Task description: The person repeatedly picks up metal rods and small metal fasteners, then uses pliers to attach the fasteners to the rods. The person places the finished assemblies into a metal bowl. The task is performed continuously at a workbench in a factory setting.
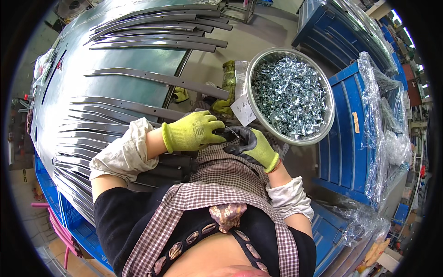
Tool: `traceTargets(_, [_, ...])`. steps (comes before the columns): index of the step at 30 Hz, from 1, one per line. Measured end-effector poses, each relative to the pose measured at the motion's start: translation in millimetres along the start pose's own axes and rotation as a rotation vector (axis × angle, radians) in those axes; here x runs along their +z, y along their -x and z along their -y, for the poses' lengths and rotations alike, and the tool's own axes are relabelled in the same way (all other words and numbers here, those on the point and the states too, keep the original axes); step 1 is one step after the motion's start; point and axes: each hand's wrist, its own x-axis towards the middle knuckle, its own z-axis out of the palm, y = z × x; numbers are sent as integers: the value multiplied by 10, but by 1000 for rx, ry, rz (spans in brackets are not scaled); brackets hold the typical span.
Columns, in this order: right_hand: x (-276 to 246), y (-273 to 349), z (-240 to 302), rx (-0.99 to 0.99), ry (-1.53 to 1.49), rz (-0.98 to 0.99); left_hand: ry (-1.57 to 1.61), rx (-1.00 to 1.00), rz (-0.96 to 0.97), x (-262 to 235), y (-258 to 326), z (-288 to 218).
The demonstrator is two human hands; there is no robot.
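Observation:
Both my hands wear yellow-green gloves with dark palms and fingertips, and they meet in front of my checked apron (221,177). My left hand (196,131) is closed, its fingers curled toward the right hand; what they hold is hidden. Thumb and fingers of my right hand (251,145) pinch a small shiny metal piece (235,134), its shape too small to make out. Just right of the hands, a large round metal bowl (249,85) is heaped with small shiny metal clips (290,97). One long dark strip (127,107) runs from the table toward my left hand.
More long dark strips (157,45) lie across the glossy table (134,60) on the left, some past its edge. A handwritten paper (243,111) hangs by the bowl. Blue metal crates (344,134) with clear plastic wrap (385,124) stand on the right.

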Motion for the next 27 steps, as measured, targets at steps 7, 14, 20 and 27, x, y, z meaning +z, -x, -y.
traceTargets(7, [-21, -15, -45, -74, -63, -25, 76, 3, -53, 26, -57, 114])
traceTargets(14, [-63, -90, -156, -147, 234, -267, 126, -277, -158, -99, 21, 483])
traceTargets(20, [-128, -341, -289, -82, 325, -414, -176, -495, -17, 144, 246, 935])
traceTargets(27, [-109, -440, -271, -286, 503, -296, -3, -402, 12, 156, 250, 849])
